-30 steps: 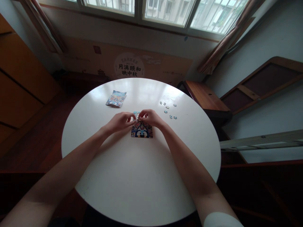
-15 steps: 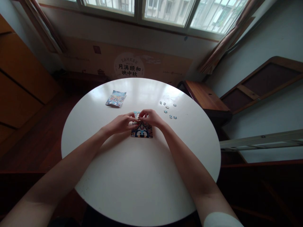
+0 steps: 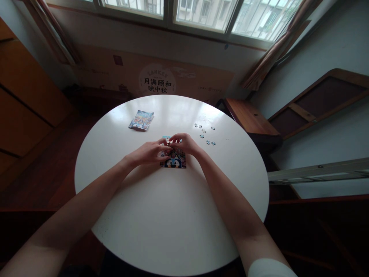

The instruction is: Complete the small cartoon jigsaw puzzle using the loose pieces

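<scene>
A jigsaw puzzle [image 3: 173,163] with a blue cartoon face along its near edge lies on the white round table. Over its left side is my left hand [image 3: 150,151], fingers apart and resting on or just above the pieces. My right hand [image 3: 183,144] bends over the upper part, thumb and forefinger drawn together at what looks like a small dark puzzle piece [image 3: 169,144]. My fingers hide much of the puzzle's upper half.
Several loose puzzle pieces [image 3: 203,130] lie to the right, beyond my right hand. A printed picture packet [image 3: 141,120] rests at the back left of the table [image 3: 161,215]. A wooden desk [image 3: 248,115] stands behind on the right.
The fingers of my left hand have spread and shifted slightly over the puzzle's left side. My right hand stays almost in place, and the loose pieces have not moved.
</scene>
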